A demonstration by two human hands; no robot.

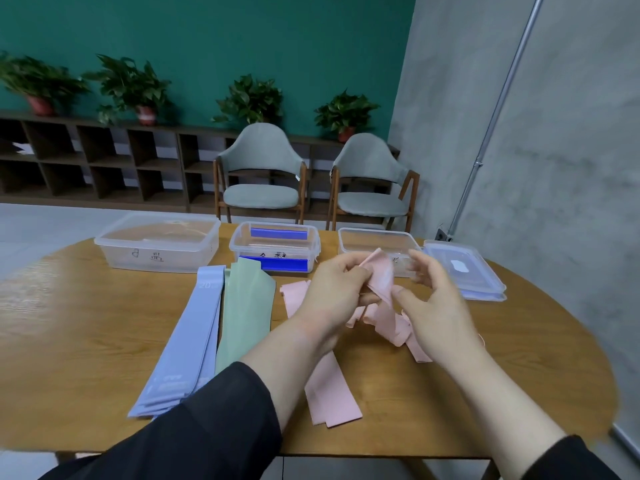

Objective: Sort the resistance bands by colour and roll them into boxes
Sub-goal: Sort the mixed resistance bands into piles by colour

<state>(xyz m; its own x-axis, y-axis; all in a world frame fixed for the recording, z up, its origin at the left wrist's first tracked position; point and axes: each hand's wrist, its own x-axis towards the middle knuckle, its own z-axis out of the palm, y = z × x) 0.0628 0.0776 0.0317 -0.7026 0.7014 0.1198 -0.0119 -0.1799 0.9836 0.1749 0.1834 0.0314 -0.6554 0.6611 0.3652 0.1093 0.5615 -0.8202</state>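
Both hands work a soft pink elastic resistance band (380, 278) above the round wooden bench (86, 327). The left hand (332, 292) has a curled grip on its upper fold; the right hand (433, 303) pinches it lower down with the thumb, other fingers loosely spread. Behind the grip stands a clear plastic box (349, 244). Left of the grip lie flat lavender-blue bands (187, 344) and mint-green bands (242, 317).
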